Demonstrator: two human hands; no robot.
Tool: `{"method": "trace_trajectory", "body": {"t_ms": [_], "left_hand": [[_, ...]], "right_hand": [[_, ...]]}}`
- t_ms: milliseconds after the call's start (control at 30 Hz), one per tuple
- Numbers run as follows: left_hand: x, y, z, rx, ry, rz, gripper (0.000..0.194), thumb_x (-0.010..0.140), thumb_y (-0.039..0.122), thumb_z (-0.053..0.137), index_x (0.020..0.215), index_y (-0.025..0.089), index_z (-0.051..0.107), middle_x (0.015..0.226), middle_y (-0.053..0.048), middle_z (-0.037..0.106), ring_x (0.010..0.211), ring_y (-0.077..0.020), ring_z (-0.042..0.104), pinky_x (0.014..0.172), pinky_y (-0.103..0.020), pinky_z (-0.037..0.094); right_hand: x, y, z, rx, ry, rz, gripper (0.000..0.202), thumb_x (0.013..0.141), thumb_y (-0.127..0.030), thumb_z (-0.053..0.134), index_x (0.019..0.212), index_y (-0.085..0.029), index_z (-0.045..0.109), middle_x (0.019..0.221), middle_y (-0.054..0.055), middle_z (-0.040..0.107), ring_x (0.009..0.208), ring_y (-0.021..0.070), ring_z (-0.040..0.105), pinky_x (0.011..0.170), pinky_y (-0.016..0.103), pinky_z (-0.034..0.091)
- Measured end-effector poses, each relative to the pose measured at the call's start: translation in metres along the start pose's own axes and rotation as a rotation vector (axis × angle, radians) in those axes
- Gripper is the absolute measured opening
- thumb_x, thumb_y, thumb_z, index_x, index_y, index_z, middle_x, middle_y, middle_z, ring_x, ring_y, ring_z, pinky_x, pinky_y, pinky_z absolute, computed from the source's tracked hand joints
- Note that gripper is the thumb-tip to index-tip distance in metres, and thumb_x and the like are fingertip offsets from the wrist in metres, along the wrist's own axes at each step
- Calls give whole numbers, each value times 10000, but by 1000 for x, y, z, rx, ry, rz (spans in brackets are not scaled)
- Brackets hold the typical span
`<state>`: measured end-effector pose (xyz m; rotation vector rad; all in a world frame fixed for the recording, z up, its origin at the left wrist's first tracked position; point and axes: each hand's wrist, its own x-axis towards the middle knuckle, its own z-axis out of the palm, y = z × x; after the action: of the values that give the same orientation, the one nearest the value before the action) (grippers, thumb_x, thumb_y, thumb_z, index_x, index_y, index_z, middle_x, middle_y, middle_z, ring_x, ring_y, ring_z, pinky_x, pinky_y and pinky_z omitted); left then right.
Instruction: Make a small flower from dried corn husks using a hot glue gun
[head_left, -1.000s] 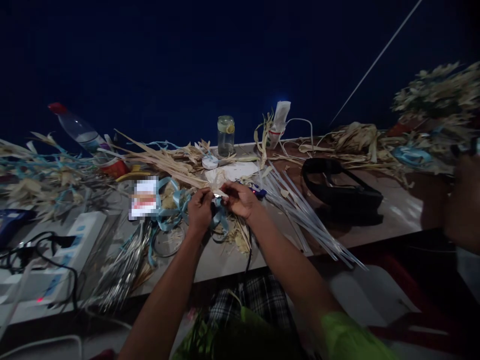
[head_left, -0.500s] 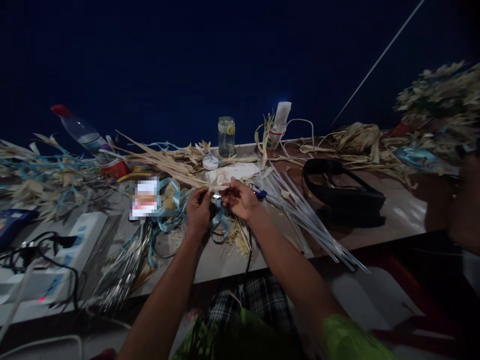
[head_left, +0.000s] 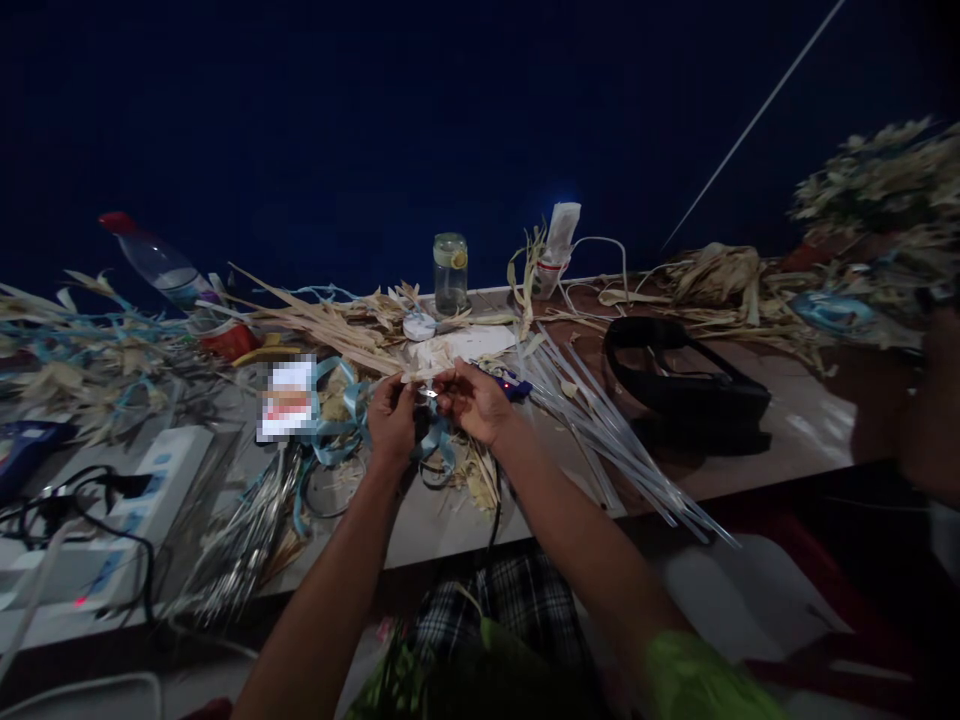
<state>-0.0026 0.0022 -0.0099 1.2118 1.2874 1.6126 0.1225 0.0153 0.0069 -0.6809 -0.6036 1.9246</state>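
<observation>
My left hand (head_left: 390, 418) is closed, thumb and fingers pinching the near left end of a pale strip of dried husk (head_left: 429, 360). My right hand (head_left: 480, 402) pinches the same strip's right side, its fingers bent and close to my left. A small shiny piece (head_left: 431, 394) shows between my hands; what it belongs to I cannot make out. Just beyond my right hand lies a blue tool (head_left: 514, 386) with a red light, partly hidden. Blue ribbon (head_left: 330, 440) curls on the table beside my left hand.
Long husk strips (head_left: 322, 325) lie behind my left hand. Clear plastic sticks (head_left: 615, 440) and a black headset-like object (head_left: 686, 385) are on the right. A glass jar (head_left: 451, 275) stands at the back. Left are a power strip (head_left: 161, 500) and a wire bundle (head_left: 244, 550).
My fingers have shifted slightly on the husk strip, and less of it stretches between them. More of the blue tool shows beside my right hand.
</observation>
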Motion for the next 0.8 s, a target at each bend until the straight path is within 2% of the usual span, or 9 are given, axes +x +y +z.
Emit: {"method": "trace_trajectory", "body": {"t_ms": [233,333,433,533,667,800], "left_hand": [[0,-6,-1,0,-23,3,192,721,311,552,810,150,607,709,-17,593,599,-97,535,609,-238,439],[0,-5,-2,25,-33,-3,187,728,316,545,782,149,608,666,-15,588,598,-107,541,607,-241,439],[0,0,-1,74,-18,-5,175,720,315,554,716,147,603,632,-15,583,584,-110,537,596,-240,438],[0,3,0,94,-19,-2,152,708,296,563,682,150,594,595,-2,563,548,-100,511,555,-227,424],[0,0,1,108,-42,-17,151,720,292,548,715,149,594,516,31,499,466,-81,441,499,-216,389],[-1,-7,-1,240,-45,106,151,736,275,527,696,156,612,564,11,532,538,-101,481,566,-234,410]], "right_hand": [[1,2,0,26,47,19,284,677,-416,602,680,-133,574,580,-9,556,460,63,446,461,204,357],[2,6,2,-36,97,-11,163,627,-282,636,683,-149,560,547,-37,542,441,54,436,445,187,328],[3,13,4,-130,111,-79,185,552,-206,663,697,-161,557,554,-60,542,430,39,416,442,177,303],[4,19,6,-223,152,-171,226,524,-228,679,705,-166,560,586,-67,546,452,36,414,460,182,304],[8,25,5,-377,204,-321,213,546,-289,662,699,-175,567,599,-62,543,512,59,441,506,197,344],[12,29,2,-542,211,-425,160,591,-291,619,697,-180,572,621,-39,576,591,100,507,597,229,406]]}}
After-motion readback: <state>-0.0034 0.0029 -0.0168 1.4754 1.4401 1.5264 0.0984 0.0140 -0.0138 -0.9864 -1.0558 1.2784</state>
